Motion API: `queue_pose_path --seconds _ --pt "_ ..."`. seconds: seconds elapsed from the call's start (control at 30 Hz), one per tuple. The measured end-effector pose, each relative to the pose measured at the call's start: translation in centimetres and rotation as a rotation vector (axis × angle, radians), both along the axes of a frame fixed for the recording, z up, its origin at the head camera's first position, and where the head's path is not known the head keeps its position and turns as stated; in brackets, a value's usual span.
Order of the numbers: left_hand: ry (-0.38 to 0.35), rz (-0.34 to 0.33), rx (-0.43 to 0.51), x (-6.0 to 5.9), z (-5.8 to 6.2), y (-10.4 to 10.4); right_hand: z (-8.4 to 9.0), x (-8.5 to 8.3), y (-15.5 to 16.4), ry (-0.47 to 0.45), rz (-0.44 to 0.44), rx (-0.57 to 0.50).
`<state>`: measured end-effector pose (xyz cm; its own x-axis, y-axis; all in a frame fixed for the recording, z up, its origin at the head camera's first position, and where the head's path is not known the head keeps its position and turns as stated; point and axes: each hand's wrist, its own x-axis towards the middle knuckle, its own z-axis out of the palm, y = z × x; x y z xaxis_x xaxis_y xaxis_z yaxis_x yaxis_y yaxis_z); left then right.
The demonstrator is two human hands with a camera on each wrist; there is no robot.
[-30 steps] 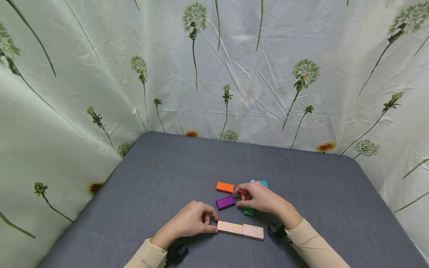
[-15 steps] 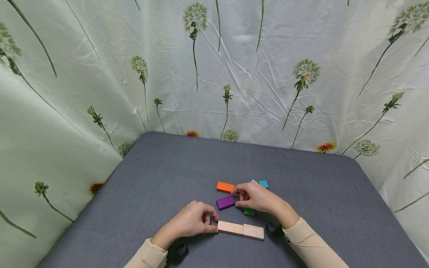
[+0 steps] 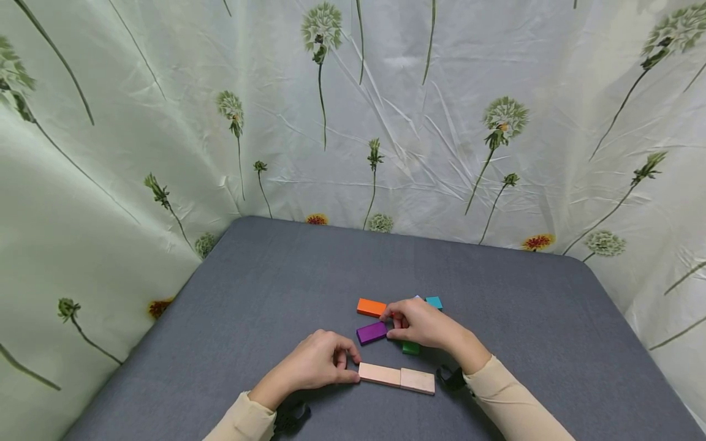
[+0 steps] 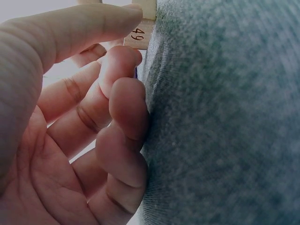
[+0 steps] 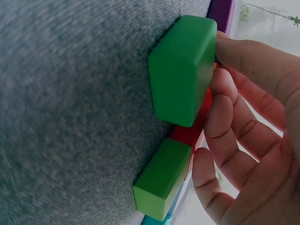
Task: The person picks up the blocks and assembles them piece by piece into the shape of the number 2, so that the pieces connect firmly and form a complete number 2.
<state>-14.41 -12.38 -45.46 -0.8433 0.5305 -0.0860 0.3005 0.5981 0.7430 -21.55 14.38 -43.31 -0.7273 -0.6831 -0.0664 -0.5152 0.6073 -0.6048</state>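
Two plain wooden blocks lie end to end near the front. My left hand (image 3: 311, 361) pinches the free end of the left wooden block (image 3: 379, 374) between thumb and index finger; the left wrist view shows the number 49 printed on that end. The right wooden block (image 3: 417, 381) lies untouched. Farther back, my right hand (image 3: 427, 324) pinches the right end of a purple block (image 3: 371, 332), thumb on the near side and index finger beyond it. Under that palm sits a green block (image 5: 176, 70), with part of a red block (image 5: 190, 131) behind it.
An orange block (image 3: 371, 307) lies just behind the purple one. A teal block (image 3: 434, 302) shows past the right hand, and a light green block (image 5: 161, 178) shows in the right wrist view. Grey cloth (image 3: 309, 269) covers the table; a flower-print curtain (image 3: 386, 110) hangs behind.
My right hand has shifted slightly left, bringing its fingertips to the purple block's right end. The left hand stays at the wooden block, and the blocks keep their places.
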Motion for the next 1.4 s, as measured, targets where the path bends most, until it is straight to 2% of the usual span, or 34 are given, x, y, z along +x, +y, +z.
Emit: queue_pose_path --seconds 0.83,1.4 --pt "0.030 -0.011 0.016 -0.1 -0.3 -0.1 0.1 0.1 0.5 0.059 0.003 0.040" --pt "0.025 -0.006 0.003 -0.1 -0.3 -0.1 0.2 1.0 0.6 0.029 0.001 0.020"
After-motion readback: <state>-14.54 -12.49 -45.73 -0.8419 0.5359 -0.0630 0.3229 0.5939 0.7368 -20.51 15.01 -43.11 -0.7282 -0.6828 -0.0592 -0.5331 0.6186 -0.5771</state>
